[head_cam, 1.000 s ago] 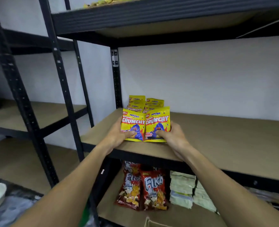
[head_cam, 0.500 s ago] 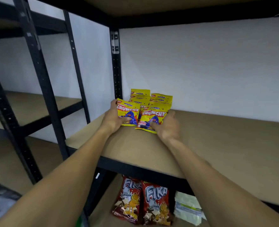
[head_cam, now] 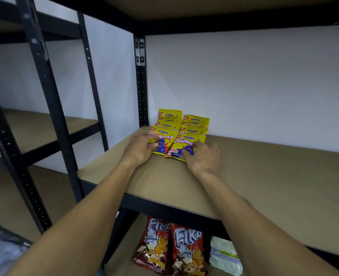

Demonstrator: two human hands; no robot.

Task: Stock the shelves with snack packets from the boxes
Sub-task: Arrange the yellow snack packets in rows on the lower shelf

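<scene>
My left grip (head_cam: 139, 150) holds the front left packet (head_cam: 165, 136) at its left edge, thumb curled onto the printed face. My right grip (head_cam: 203, 156) pinches the front right packet (head_cam: 181, 145) at its lower right corner between thumb and forefinger, the other fingers loosely spread just off it. Both packets lie tilted back on the shelf (head_cam: 264, 176), side by side and touching, leaning on the two rows of yellow packets (head_cam: 170, 120) that overlap one another back to the white wall (head_cam: 244, 86), just beside the black post (head_cam: 141, 86) in the shelf's back left corner. On the lower shelf (head_cam: 120, 263) two red packets (head_cam: 152, 248) stand side by side, with a pale packet (head_cam: 224, 255) just to their right.
</scene>
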